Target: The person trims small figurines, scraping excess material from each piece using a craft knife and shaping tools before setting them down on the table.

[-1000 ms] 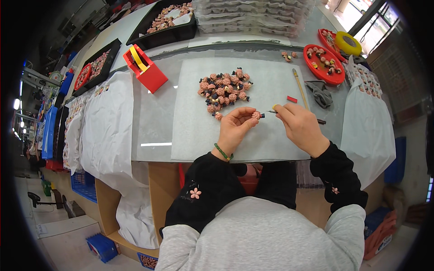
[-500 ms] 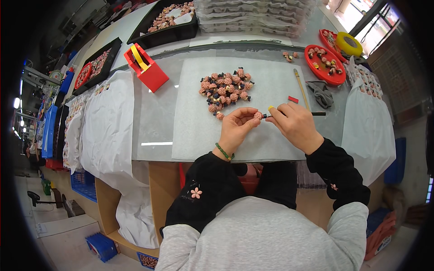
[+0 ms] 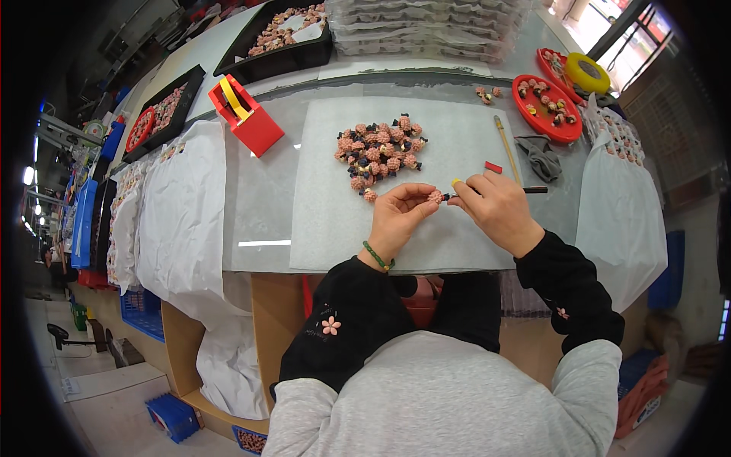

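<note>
My left hand (image 3: 400, 217) pinches a small pink, bumpy-topped figurine (image 3: 435, 196) between thumb and fingers over the white sheet (image 3: 327, 236). From the right, my right hand (image 3: 499, 212) grips a slim black pen (image 3: 536, 190) whose working end points at the figurine. The tip meets the figurine's dark part or lies very close; I cannot tell which. Beyond my left hand lies a pile of similar pink figurines (image 3: 379, 152) with dark blue parts. A short red piece (image 3: 493, 167) and a yellowish stick (image 3: 505, 145) rest beyond my right hand.
At the right are a red plate (image 3: 567, 132) of figurines, a yellow tape roll (image 3: 587, 74) and a grey cloth (image 3: 539, 158). A red tape dispenser (image 3: 255, 129) stands left of the sheet. Black trays (image 3: 308, 59) and stacked clear packs (image 3: 430, 30) line the back.
</note>
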Tool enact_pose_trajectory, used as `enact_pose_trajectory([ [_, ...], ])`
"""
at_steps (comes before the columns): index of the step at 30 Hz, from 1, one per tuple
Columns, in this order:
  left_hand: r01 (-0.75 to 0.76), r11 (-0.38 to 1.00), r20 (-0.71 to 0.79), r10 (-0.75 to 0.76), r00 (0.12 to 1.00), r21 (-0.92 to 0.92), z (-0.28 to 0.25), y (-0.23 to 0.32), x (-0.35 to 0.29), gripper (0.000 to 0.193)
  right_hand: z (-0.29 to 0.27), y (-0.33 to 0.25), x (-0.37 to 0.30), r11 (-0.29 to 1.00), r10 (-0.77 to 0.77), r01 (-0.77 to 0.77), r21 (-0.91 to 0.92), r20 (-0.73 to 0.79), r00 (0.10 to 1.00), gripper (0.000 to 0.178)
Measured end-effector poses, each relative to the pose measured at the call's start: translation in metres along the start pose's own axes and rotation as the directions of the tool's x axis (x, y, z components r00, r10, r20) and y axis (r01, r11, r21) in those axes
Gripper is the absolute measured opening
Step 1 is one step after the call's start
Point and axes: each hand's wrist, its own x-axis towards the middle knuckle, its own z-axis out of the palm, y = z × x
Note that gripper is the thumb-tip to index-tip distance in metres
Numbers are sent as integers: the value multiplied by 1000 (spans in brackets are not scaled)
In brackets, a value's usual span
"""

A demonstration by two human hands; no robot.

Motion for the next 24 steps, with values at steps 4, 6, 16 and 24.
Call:
enact_pose_trajectory([
  [4, -8, 1000, 0, 8, 1000, 10, 0, -1, 0, 25, 3, -1, 0, 1000, -11, 11, -8, -44, 999, 19],
  [6, -1, 1000, -3, 1, 1000, 12, 0, 0, 0, 25, 2, -1, 0, 1000, -15, 14, -12, -37, 999, 18],
  [16, -4, 999, -8, 5, 1000, 44, 0, 1, 0, 22, 0, 1, -2, 999, -41, 41, 24, -12, 999, 21],
  [24, -6, 1000, -11, 6, 1000, 30, 0, 1, 0, 21, 4, -2, -4, 1000, -1, 2, 8, -59, 998, 21],
])
